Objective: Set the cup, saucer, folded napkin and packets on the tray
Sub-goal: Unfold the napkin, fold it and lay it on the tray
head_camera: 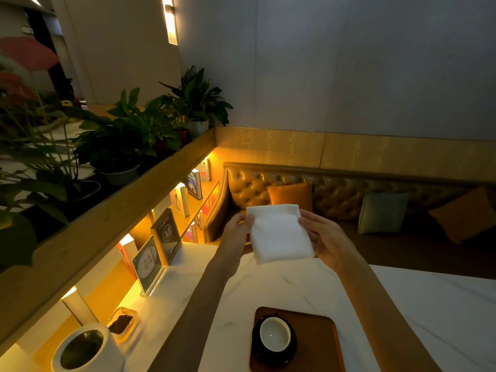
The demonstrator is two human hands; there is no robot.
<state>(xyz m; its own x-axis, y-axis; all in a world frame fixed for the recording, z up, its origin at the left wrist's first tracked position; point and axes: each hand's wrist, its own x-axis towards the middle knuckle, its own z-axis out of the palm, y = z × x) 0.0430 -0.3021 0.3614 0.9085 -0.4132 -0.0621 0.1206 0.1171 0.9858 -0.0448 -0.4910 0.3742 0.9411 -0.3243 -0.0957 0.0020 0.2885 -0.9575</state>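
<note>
A white folded napkin (279,233) is held up in the air over the far part of the table. My left hand (239,229) pinches its left edge and my right hand (326,238) grips its right edge. Below, near the table's front, lies a brown tray (319,342). On the tray's left side stands a cup (275,335) with a pale inside, sitting on a dark saucer (257,350). I see no packets.
The white marble table (429,318) runs to the right. At its left side stand acrylic sign holders (149,267), a small dish (122,323) and a white round container (86,350). Behind the table is a tufted bench with cushions (290,196).
</note>
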